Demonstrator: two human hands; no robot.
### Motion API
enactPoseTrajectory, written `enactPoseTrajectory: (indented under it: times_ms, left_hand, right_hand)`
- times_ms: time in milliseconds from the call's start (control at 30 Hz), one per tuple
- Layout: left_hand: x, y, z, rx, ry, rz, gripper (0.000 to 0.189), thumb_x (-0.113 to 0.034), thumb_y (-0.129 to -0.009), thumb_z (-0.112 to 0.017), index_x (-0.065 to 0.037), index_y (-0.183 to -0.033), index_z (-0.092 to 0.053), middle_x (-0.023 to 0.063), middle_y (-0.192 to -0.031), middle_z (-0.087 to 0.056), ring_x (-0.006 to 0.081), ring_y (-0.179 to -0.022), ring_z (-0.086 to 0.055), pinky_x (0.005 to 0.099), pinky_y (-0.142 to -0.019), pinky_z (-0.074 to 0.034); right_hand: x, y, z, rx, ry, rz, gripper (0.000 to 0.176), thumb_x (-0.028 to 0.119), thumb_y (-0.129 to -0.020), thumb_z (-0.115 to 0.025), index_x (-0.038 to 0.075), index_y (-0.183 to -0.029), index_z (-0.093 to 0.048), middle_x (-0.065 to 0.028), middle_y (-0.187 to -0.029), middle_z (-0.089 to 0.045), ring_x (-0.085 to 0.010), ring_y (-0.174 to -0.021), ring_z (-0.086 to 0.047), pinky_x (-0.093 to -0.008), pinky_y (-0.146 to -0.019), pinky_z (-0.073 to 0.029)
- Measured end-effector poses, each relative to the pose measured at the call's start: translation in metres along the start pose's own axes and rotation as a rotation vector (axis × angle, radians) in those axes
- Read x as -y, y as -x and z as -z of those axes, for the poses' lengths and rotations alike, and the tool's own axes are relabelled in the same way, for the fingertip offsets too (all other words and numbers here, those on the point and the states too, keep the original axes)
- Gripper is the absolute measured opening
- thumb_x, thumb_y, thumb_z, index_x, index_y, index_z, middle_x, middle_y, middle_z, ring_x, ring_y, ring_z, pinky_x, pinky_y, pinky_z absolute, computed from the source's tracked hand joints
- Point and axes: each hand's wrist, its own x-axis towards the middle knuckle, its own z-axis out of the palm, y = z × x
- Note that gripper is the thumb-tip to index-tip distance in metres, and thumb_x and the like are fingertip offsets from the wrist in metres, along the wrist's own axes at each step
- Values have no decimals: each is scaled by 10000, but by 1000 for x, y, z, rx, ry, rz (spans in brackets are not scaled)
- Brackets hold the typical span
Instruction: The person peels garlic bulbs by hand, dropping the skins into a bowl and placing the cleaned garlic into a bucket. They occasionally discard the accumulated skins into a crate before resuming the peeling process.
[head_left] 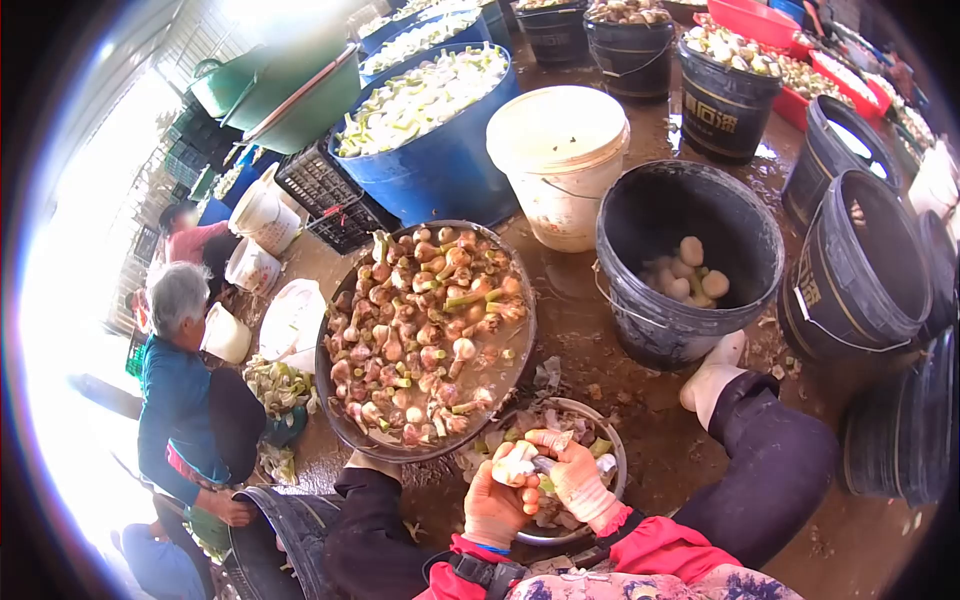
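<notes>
My left hand (494, 506) is closed around a pale, partly peeled garlic bulb (514, 464) in front of my lap. My right hand (581, 480) is closed against the bulb's right side. A small greyish piece shows between the two hands; whether it is a blade or skin I cannot make out. Below them sits a metal basin (617, 462) with skins and green stem scraps. Just beyond it, a wide round tub (330, 408) holds many unpeeled garlic bulbs (430, 330) in brownish water. To its right, a black bucket (640, 325) contains several pale peeled bulbs (690, 270).
A white bucket (555, 205) and a blue tub (425, 180) full of pale green-white pieces stand beyond. More black buckets (850, 270) line the right side. A person in a blue top (185, 400) sits at left. The brown floor (570, 300) is wet.
</notes>
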Motion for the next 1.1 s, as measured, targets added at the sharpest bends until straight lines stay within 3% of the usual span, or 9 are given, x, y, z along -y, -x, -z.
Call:
enactPoseTrajectory:
  times_ms: [233,300,333,433,567,733,833,900,1100]
  left_hand:
    - [0,-1,-4,-122,-154,62,585,-543,-885,-479,-171,-1334,-436,129,-838,-615,214,-578,-558,311,-508,-447]
    - [-2,0,-10,-237,-812,-186,753,-510,-821,-625,-76,-1377,-361,90,-877,-594,181,-601,-557,307,-552,-477]
    - [-4,-20,13,-129,-1575,-781,898,-411,-746,-754,-7,-1394,-281,55,-911,-568,135,-631,-557,283,-585,-497]
    - [-7,-13,13,-185,-1504,-732,872,-319,-734,-784,7,-1376,-292,58,-946,-561,121,-661,-563,291,-590,-508]
    - [-27,-18,27,-154,-227,85,543,-426,-909,-549,14,-1217,-466,87,-898,-628,140,-715,-622,275,-571,-536]
    - [-1,-20,24,-438,-830,-558,713,-584,-826,-585,18,-1181,-443,98,-1012,-560,148,-852,-576,271,-702,-512]
    - [6,-10,10,-527,-1152,-666,638,-356,-790,-733,9,-1210,-421,74,-993,-530,121,-812,-519,246,-703,-479]
    - [-2,-3,0,-406,-513,-393,466,-273,-859,-652,-39,-1200,-440,72,-814,-588,128,-607,-535,258,-519,-456]
    - [-12,18,-4,-168,-391,-135,412,-386,-865,-624,-45,-1089,-568,107,-746,-612,160,-542,-542,260,-476,-429]
  right_hand:
    - [11,3,-1,46,-148,-334,429,73,-827,-660,-3,-1231,-537,-65,-1004,-645,-127,-899,-592,-231,-813,-454]
    - [8,-2,-7,-133,7,-316,406,76,-838,-648,5,-1227,-555,-76,-1038,-645,-128,-905,-595,-222,-817,-452]
    - [-1,-3,-7,-157,-173,-309,351,51,-833,-634,1,-1177,-591,-85,-1073,-645,-121,-916,-597,-221,-823,-450]
    - [1,-5,-10,-128,226,-199,338,26,-819,-629,-6,-1155,-602,-81,-1067,-653,-113,-922,-599,-224,-833,-447]
    - [-10,-1,-10,-70,208,-149,244,9,-809,-636,22,-1052,-662,-36,-998,-660,-101,-872,-601,-222,-774,-464]
    - [14,3,-21,-47,292,-156,244,3,-816,-619,12,-1058,-651,-53,-1009,-658,-114,-921,-599,-235,-818,-460]
    - [-3,7,-21,147,476,-69,389,-58,-802,-563,26,-1181,-582,-88,-1099,-642,-149,-1041,-581,-253,-908,-428]
    - [0,8,-25,78,477,-45,439,-98,-783,-515,24,-1201,-566,-95,-1116,-634,-143,-1075,-563,-255,-933,-414]
    - [-6,-17,7,-196,373,14,383,-96,-792,-562,1,-1162,-586,-102,-1124,-630,-181,-1020,-589,-254,-870,-443]
